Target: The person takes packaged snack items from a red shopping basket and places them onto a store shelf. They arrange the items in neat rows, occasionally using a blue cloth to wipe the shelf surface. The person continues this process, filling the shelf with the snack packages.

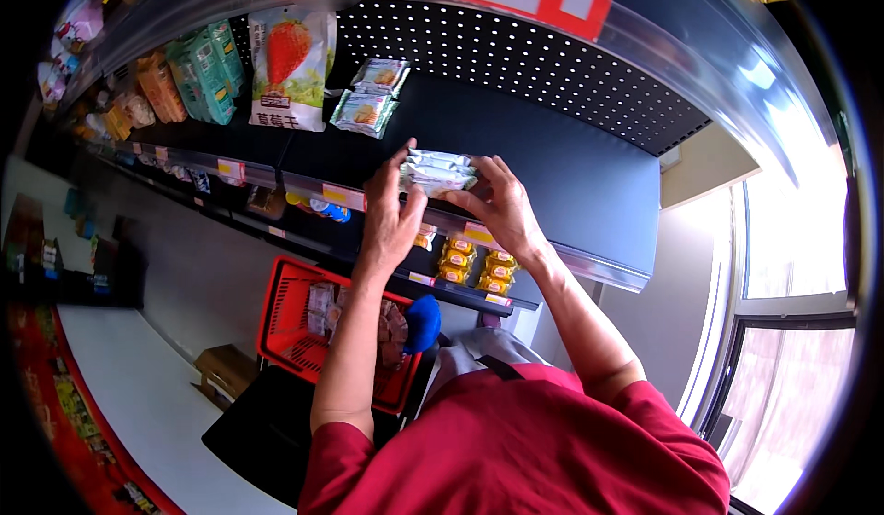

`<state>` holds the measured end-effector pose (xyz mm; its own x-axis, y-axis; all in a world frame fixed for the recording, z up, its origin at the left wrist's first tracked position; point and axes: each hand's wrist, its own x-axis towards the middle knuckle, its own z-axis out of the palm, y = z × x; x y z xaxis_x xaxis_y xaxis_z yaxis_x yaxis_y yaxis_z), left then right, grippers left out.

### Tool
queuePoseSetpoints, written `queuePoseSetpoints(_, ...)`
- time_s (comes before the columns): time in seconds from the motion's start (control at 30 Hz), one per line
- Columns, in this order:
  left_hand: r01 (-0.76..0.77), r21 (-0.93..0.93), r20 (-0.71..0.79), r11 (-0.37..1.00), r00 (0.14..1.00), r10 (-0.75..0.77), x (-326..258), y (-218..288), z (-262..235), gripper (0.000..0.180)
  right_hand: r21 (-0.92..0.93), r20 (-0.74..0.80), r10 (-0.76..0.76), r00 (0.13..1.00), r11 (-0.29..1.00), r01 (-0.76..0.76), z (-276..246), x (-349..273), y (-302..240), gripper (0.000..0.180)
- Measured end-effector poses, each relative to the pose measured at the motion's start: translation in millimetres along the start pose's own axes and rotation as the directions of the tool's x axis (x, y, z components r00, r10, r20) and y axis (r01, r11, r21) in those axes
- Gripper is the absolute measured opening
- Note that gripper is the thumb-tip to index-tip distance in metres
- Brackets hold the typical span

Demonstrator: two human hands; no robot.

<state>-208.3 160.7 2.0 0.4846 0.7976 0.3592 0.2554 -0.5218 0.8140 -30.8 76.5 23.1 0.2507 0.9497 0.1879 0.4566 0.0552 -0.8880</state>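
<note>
Between my two hands is a small stack of pale green and white snack packets [437, 173], above the front edge of the black shelf [543, 174]. My left hand [394, 207] grips the stack's left end, thumb at the near side and fingers behind. At its right end, my right hand [500, 200] closes with the thumb below and fingers on top. Farther back on the shelf lie similar packets in two short stacks [366, 110]. Left of those stands an upright pouch with a strawberry picture [287, 69].
Green packages [201, 73] and orange ones [160, 87] line the shelf's left part. Yellow packaged snacks [456, 262] sit on the lower shelf. A red basket [293, 303] holding packets and a blue item [423, 324] stands below. Along the right is a bright window [792, 230].
</note>
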Motion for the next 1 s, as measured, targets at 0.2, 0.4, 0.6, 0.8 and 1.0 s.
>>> queuePoseSetpoints(0.2,0.137,-0.079,-0.065,0.987,0.988,-0.142,12,-40,-65,0.04,0.091,0.045,0.026,0.999,0.995,-0.03,57,45,-20,0.046)
queuePoseSetpoints(0.4,0.23,-0.043,-0.032,0.972,0.972,-0.232,31,-79,-100,0.039,0.005,0.058,0.036,0.998,0.999,-0.036,107,77,-6,0.039)
queuePoseSetpoints(0.6,0.346,0.193,-0.007,0.918,0.936,-0.351,53,-91,-107,0.042,-0.097,0.062,0.14,0.988,0.986,-0.133,117,87,-8,0.041)
queuePoseSetpoints(0.8,0.258,0.429,0.075,0.866,0.945,-0.319,65,-119,-118,0.043,-0.232,0.114,0.148,0.982,0.965,-0.119,121,92,-9,0.046)
queuePoseSetpoints(1.0,0.157,0.434,-0.019,0.887,0.986,-0.166,62,-109,-112,0.042,-0.278,0.084,0.168,0.982,0.951,-0.139,121,90,-15,0.055)
